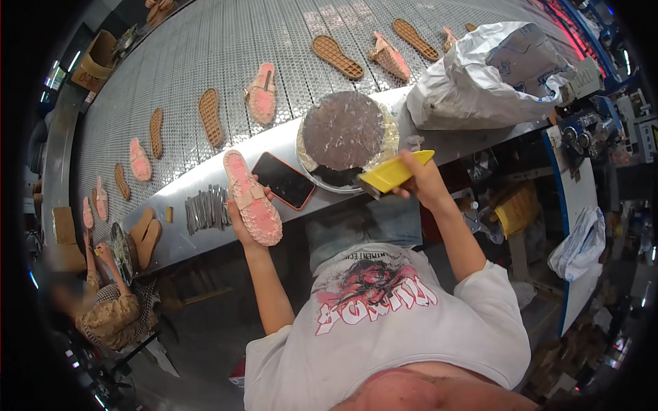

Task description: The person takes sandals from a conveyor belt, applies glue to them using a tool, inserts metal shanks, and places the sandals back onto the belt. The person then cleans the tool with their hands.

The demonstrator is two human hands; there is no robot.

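Note:
My left hand point(240, 225) is closed round a pink slip-on sandal point(264, 220) with a woven edge and a strap with a bow across it, held at the bench's near edge. My right hand point(426, 183) grips a flat yellow tool point(394, 174) with a dark lower end; its exact kind I cannot make out. That tool is just beside the lower right rim of a round pot point(391, 130) crusted with dried, glue-like residue. Between sandal and pot lies a dark-screened phone point(282, 179) with a reddish edge.
Brown soles point(210, 118) and pink sandals point(262, 94) lie spread along a mesh conveyor point(288, 41). A white sack point(473, 89) stands at the right. Thin grey strips point(205, 209) lie at the left, near loose tan soles point(145, 236). Another person point(113, 318) sits at the far left.

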